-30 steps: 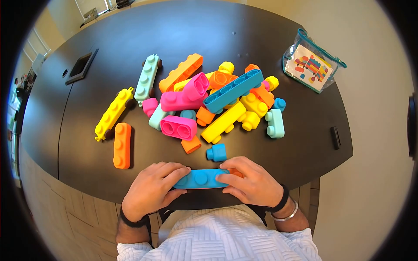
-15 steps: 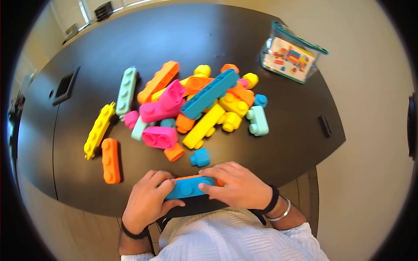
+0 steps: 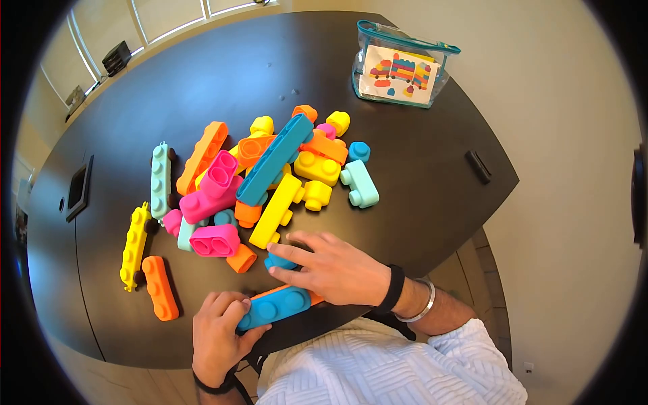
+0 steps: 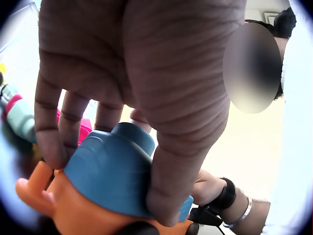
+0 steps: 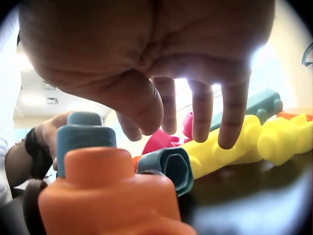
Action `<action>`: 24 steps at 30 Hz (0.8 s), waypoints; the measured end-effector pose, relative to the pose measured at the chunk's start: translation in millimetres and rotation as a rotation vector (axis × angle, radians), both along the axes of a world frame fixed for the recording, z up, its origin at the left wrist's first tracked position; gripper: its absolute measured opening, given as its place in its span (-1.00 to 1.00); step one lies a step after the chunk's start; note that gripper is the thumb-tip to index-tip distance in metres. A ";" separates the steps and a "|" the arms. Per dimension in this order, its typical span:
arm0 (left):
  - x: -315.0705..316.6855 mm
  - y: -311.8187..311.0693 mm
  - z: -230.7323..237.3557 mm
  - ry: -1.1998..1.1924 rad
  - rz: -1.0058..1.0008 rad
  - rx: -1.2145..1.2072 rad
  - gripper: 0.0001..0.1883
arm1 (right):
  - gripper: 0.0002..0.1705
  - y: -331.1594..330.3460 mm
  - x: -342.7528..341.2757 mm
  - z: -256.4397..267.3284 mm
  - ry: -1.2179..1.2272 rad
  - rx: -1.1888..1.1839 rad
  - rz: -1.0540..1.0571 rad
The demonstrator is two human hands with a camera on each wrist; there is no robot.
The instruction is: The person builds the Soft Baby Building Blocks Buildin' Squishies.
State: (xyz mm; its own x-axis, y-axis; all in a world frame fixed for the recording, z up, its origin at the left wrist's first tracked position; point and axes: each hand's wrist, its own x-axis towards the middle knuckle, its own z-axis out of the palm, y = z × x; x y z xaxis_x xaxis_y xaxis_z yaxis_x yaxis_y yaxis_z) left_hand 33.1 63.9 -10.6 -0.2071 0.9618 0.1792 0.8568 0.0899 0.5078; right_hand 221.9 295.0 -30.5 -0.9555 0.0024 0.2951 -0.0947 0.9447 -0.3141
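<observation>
My left hand [image 3: 219, 331] grips the left end of a long blue building block [image 3: 277, 307], thumb on the near side and fingers on the far side. The blue block sits on an orange wheeled base [image 4: 98, 210] with dark wheels and a hook-like end. My right hand [image 3: 337, 270] hovers with fingers extended over a small blue block [image 3: 280, 262], which they partly hide in the head view. In the right wrist view, the small block lies on its side with its hollow end showing, below the fingers and beside the orange base.
A pile of blocks lies beyond my hands, with a long yellow block [image 3: 277, 212] and a pink block [image 3: 214, 241] nearest. At left are a yellow wheeled base [image 3: 135, 246], a mint wheeled base [image 3: 160, 182] and an orange block [image 3: 160, 289]. A clear bag [image 3: 398, 74] stands at the back.
My right hand has left the long blue block and reached forward over the small blue one. My left hand keeps its grip. The head view has turned, shifting the table in frame.
</observation>
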 end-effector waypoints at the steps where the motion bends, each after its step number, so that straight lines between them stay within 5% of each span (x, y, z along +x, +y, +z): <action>1: 0.0 -0.4 -1.2 -0.010 0.005 0.004 -0.47 | -0.36 0.9 1.1 -6.6 -0.030 0.008 -0.017; 8: -3.1 -0.8 -4.2 -0.027 -0.012 0.042 -0.36 | -0.48 26.8 11.8 12.5 -0.074 -0.051 -0.096; 12: -2.6 -1.2 -2.8 -0.026 -0.005 0.032 -0.36 | -0.45 58.6 8.6 22.0 0.022 0.110 -0.294; 17: -2.1 -2.0 -3.5 -0.017 0.004 0.042 -0.36 | -0.41 74.9 -2.4 2.4 -0.047 0.246 -0.256; 19: -1.9 -1.8 -2.2 -0.016 0.006 0.036 -0.35 | -0.64 76.2 -6.3 -5.1 -0.010 0.185 -0.261; 24: -2.3 -1.1 -2.4 -0.011 -0.001 0.034 -0.34 | -0.72 83.8 -7.5 -8.1 -0.108 0.034 -0.321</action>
State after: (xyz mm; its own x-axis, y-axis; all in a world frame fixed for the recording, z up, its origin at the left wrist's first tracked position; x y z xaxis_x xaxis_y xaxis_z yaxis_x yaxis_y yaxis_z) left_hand 30.8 62.8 -13.0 -0.2081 0.9553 0.2099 0.8512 0.0712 0.5199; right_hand 214.4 378.8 -38.5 -0.9331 0.3004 0.1975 0.2416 0.9308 -0.2743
